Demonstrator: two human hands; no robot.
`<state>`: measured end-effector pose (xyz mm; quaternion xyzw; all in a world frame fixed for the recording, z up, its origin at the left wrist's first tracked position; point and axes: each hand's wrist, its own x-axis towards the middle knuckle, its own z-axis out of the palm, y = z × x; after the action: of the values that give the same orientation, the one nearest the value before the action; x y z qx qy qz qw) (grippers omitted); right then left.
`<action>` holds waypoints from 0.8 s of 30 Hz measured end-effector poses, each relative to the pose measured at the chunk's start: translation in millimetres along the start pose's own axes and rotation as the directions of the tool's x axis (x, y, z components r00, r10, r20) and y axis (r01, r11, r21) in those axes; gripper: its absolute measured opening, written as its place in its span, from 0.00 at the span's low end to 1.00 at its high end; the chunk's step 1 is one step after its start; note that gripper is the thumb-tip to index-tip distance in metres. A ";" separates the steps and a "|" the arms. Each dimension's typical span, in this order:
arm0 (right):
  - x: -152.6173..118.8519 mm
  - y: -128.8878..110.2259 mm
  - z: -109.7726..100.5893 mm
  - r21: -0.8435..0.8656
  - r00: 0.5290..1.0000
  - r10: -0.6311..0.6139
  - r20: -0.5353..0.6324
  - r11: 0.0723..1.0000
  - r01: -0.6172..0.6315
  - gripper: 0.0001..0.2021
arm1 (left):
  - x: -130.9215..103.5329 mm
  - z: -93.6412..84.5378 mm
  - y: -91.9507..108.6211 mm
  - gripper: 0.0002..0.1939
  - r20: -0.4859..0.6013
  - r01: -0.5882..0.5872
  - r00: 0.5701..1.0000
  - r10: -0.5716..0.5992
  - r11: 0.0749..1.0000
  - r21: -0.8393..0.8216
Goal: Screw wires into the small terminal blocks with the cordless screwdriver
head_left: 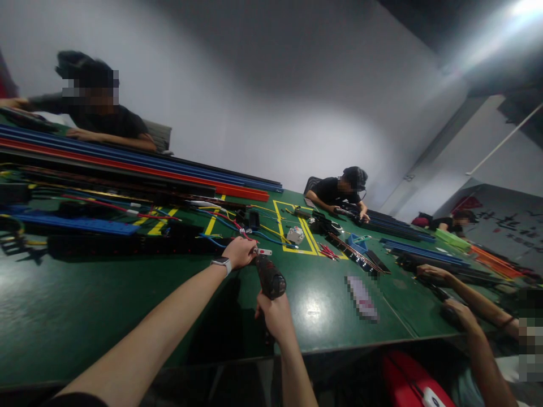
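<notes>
My right hand (pixel 275 314) is wrapped round the grip of a dark cordless drill (pixel 271 278), whose nose points away from me over the table. At the drill's front end, my left hand (pixel 240 252) is closed, its fingertips beside a small white piece with a red mark (pixel 264 252). What those fingers pinch is too small to make out. Left of this hand lies a long black bar (pixel 136 245), with red and blue wires (pixel 220 240) near its right end. Beyond the drill sits a pale grey block (pixel 295 235) inside yellow tape lines.
Long blue and orange channels (pixel 241 191) lie along the far side of the green table (pixel 169 316). Red-handled pieces (pixel 328 251) and a blue holder (pixel 357 243) lie to the right. A co-worker's hands (pixel 458 311) work at the right; other people sit across the table.
</notes>
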<state>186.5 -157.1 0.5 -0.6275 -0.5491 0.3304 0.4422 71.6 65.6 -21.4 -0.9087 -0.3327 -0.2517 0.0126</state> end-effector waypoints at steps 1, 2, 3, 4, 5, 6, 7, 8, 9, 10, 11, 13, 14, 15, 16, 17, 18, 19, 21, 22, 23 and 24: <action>0.2 0.1 -0.2 -0.002 1.000 0.001 0.003 1.000 -0.001 0.08 | 0.1 0.6 -0.4 0.12 -0.001 -0.003 1.000 0.003 1.000 -0.003; 0.3 0.4 -0.3 -0.005 1.000 0.002 0.004 1.000 -0.002 0.08 | 0.3 1.3 -0.8 0.12 -0.003 -0.007 1.000 0.007 1.000 -0.005; 0.3 0.7 -0.3 -0.006 1.000 0.003 0.003 1.000 -0.003 0.09 | 0.4 1.9 -1.3 0.12 -0.004 -0.011 1.000 0.011 1.000 -0.006; 0.2 1.0 -0.2 -0.005 1.000 0.004 0.002 1.000 -0.004 0.08 | 0.4 2.4 -1.6 0.12 -0.005 -0.015 1.000 0.015 1.000 -0.006; 0.1 1.3 -0.1 -0.002 1.000 0.005 0.000 1.000 -0.005 0.08 | 0.5 2.7 -1.9 0.12 -0.005 -0.016 1.000 0.016 1.000 -0.005; -0.1 1.5 0.0 0.001 1.000 0.007 -0.003 1.000 -0.007 0.08 | 0.4 2.8 -2.0 0.12 -0.005 -0.016 1.000 0.016 1.000 -0.004; -0.3 1.6 0.2 0.005 1.000 0.008 -0.005 1.000 -0.008 0.08 | 0.4 2.7 -2.0 0.12 -0.004 -0.015 1.000 0.015 1.000 -0.003; -0.4 1.6 0.3 0.007 1.000 0.010 -0.005 1.000 -0.010 0.08 | 0.3 2.3 -1.8 0.12 -0.003 -0.012 1.000 0.012 1.000 -0.003; -0.5 1.4 0.4 0.007 1.000 0.010 -0.006 1.000 -0.010 0.08 | 0.2 1.8 -1.6 0.11 -0.002 -0.010 1.000 0.010 1.000 -0.002; -0.5 1.2 0.4 0.006 1.000 0.009 -0.006 1.000 -0.009 0.08 | 0.1 1.3 -1.2 0.11 0.001 -0.009 1.000 0.009 1.000 -0.001; -0.5 0.8 0.4 0.003 1.000 0.008 -0.006 1.000 -0.008 0.08 | 0.0 0.8 -0.9 0.11 0.003 -0.008 1.000 0.008 1.000 -0.001; -0.4 0.1 0.4 -0.002 1.000 0.004 -0.007 1.000 -0.004 0.08 | -0.1 0.0 -0.4 0.10 0.001 -0.009 1.000 0.009 1.000 0.000; -0.3 -0.2 0.4 -0.003 1.000 -0.001 -0.010 1.000 0.001 0.08 | -0.2 -0.1 -0.2 0.10 -0.001 -0.010 1.000 0.010 1.000 0.001; -0.3 -0.3 0.5 -0.003 1.000 -0.006 -0.013 1.000 0.006 0.08 | -0.2 -0.1 -0.1 0.10 -0.004 -0.011 1.000 0.011 1.000 0.002; -0.4 -0.4 0.6 -0.005 1.000 -0.007 -0.016 1.000 0.007 0.08 | -0.3 0.0 -0.1 0.10 -0.007 -0.012 1.000 0.012 1.000 0.004; -0.5 -0.2 0.7 -0.007 1.000 -0.005 -0.019 1.000 0.005 0.08 | -0.3 0.2 0.0 0.10 -0.009 -0.014 1.000 0.014 1.000 0.007; -0.6 0.1 0.9 -0.008 1.000 -0.001 -0.021 1.000 0.001 0.09 | -0.3 0.4 0.0 0.10 -0.011 -0.014 1.000 0.014 1.000 0.010; -0.6 0.5 1.1 -0.007 1.000 0.002 -0.022 1.000 -0.003 0.09 | -0.3 0.6 0.0 0.09 -0.013 -0.014 1.000 0.014 1.000 0.013; -0.7 1.4 1.6 0.004 1.000 0.002 -0.023 1.000 -0.002 0.08 | -0.4 0.8 0.2 0.10 -0.017 -0.011 1.000 0.011 1.000 0.014; -0.7 1.9 1.8 0.012 1.000 -0.001 -0.025 1.000 0.001 0.08 | -0.4 0.7 0.3 0.10 -0.018 -0.009 1.000 0.009 1.000 0.012; -0.7 2.4 2.0 0.019 1.000 -0.004 -0.026 1.000 0.005 0.08 | -0.5 0.5 0.4 0.10 -0.018 -0.006 1.000 0.006 1.000 0.008; -0.6 2.7 2.1 0.025 1.000 -0.005 -0.026 1.000 0.006 0.08 | -0.5 0.3 0.5 0.10 -0.017 -0.004 1.000 0.004 1.000 0.005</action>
<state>185.5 -157.3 -2.9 -0.6246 -0.5410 0.3279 0.4579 71.7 64.9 -21.8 -0.9071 -0.3316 -0.2585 0.0180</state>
